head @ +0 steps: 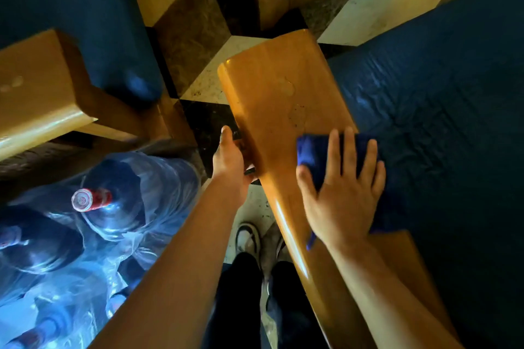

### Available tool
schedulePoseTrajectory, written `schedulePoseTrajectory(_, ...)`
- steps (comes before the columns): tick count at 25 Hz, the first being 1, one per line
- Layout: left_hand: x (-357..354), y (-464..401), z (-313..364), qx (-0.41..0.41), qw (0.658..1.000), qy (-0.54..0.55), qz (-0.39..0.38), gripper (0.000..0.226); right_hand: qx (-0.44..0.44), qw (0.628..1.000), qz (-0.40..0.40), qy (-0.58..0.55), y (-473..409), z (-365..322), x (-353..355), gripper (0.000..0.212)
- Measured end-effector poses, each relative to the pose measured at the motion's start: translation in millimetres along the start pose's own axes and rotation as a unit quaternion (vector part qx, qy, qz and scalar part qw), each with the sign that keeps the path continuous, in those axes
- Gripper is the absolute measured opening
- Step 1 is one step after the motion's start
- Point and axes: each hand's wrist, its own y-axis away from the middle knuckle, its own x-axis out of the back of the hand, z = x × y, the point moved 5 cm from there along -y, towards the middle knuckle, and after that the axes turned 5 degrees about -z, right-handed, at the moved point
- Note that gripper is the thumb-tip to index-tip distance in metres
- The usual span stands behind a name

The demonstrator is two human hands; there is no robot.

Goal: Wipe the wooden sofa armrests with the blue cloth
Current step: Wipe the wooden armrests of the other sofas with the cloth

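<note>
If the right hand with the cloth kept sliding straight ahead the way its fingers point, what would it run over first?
Probably the pale smudges on the wooden armrest, just beyond the blue cloth under the right hand; the fingers angle slightly toward the blue cushion, so that's uncertain.

The floor (pixel 192 34) is tiled in a cube-like pattern of cream, brown and black diamonds, dim and speckled with dirt. A dark blue cushion (pixel 442 110) fills the right side, another blue cushion (pixel 85 8) the upper left. Large clear-blue water bottles (pixel 113 201), wrapped in plastic film, crowd the floor's lower left corner, one with a red-and-white cap (pixel 90 200).
</note>
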Motion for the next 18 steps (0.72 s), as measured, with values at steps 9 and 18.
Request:
schedulePoseTrajectory(9,6,-37,33,-0.011,0.999,0.008,-0.031,0.064,-0.08,0.908,-0.178,-0.37,-201,-29,25,0.046)
schedulePoseTrajectory(18,-5,-50,89,-0.017,0.997,0.027,-0.075,0.06,0.229,0.963,-0.119,0.082,-227,-128,36,0.055)
